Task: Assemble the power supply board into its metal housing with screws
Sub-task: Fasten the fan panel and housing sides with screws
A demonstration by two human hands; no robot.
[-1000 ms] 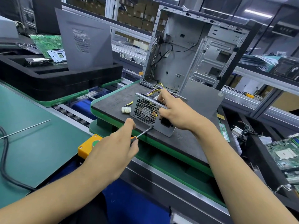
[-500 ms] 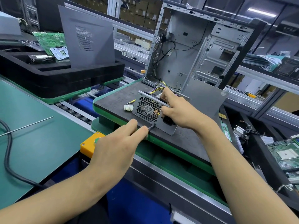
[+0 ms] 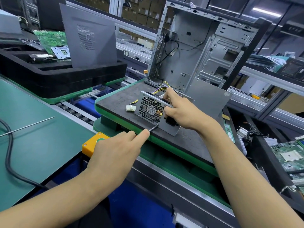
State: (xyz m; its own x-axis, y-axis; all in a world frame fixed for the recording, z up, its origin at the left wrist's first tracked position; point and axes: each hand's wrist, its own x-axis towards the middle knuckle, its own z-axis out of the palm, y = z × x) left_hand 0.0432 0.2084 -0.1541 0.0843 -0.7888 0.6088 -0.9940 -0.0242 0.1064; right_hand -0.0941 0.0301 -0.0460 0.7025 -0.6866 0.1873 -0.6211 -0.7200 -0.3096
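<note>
Mid-job: left hand (image 3: 115,150) pinches screwdriver (image 3: 152,128), tip at housing (image 3: 158,112) lower edge, frame centre; right hand (image 3: 182,111) grips housing top. Screws done/left: can't tell.

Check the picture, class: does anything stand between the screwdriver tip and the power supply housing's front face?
Nothing visible does. The left hand holds the screwdriver, whose tip already meets the lower edge of the housing, which the right hand grips.
</note>
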